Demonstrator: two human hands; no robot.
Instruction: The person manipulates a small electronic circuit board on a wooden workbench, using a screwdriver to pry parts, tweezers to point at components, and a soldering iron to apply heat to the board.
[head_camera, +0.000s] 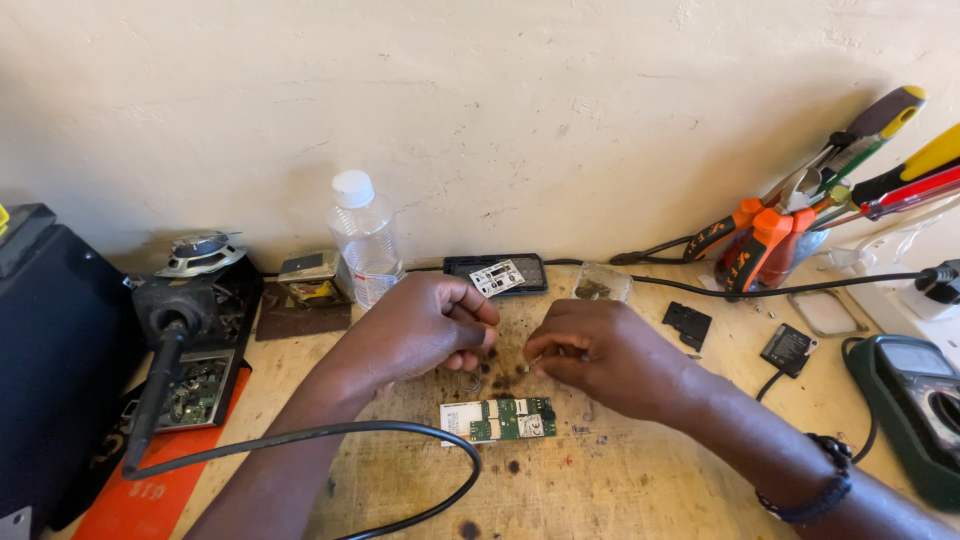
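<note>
- Left hand (425, 328) curled over the scarred, burn-spotted wooden bench top (620, 480), fingers bunched together near the thumb; whatever sits inside them too small to make out.
- Right hand (600, 352) facing it, thumb and forefinger pinched together at the tip, well short of touching the left; hard to tell whether anything is gripped.
- Small green rectangular circuit board with a white patch at one end (498, 419) lying flat on the wood just below the gap between the two hands, touched by neither.
- Tiny metal ring (470, 381) on the bench just under the left knuckles, half hidden.
- Black beaded wristband (815, 490) around the right wrist; forearm cut off by the frame's lower edge.
- Thick black rubber cable (400, 440) looping across the left forearm, running from a black soldering handle in its stand (160, 370).
- Clear ribbed plastic bottle with a white cap (364, 240) against the rough plaster wall, behind the left hand.
- Dark green multimeter (915, 410) at the right edge, partly out of view.
- Orange-handled pliers and screwdrivers bunched in a holder (790, 225), upper right.
</note>
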